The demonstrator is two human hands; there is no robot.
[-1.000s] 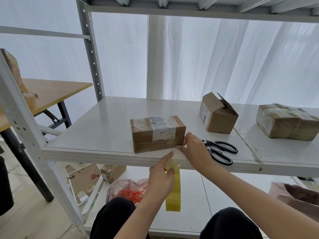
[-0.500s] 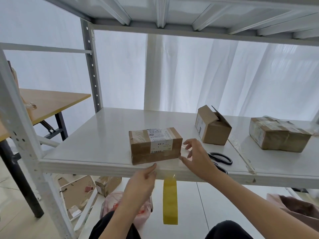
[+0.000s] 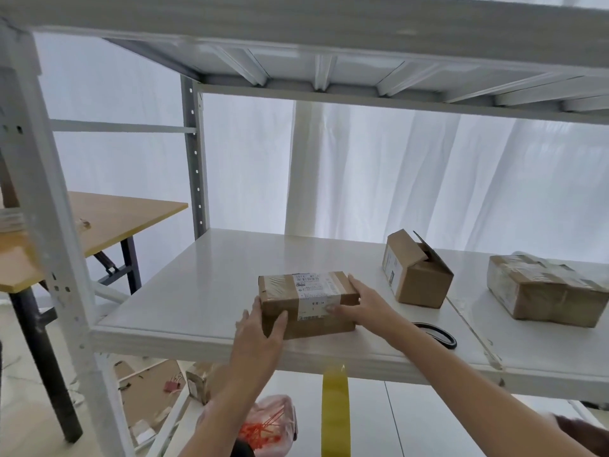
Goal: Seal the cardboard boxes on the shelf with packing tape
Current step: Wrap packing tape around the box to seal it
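The left hand [image 3: 260,328] and right hand [image 3: 365,301] are curling around opposite ends of the cardboard box [image 3: 306,291], sitting near the front edge of the shelf [image 3: 197,291]; a careless pull could drag it off.

Three brown cardboard boxes sit on a white shelf [image 3: 197,275]. A flat labelled box [image 3: 308,303], taped shut, lies near the front edge. Farther back and right, a small box [image 3: 417,270] stands with its flaps open. At far right lies a tape-wrapped box [image 3: 543,290]. A yellow tape strip [image 3: 334,410] hangs from the shelf's front edge.
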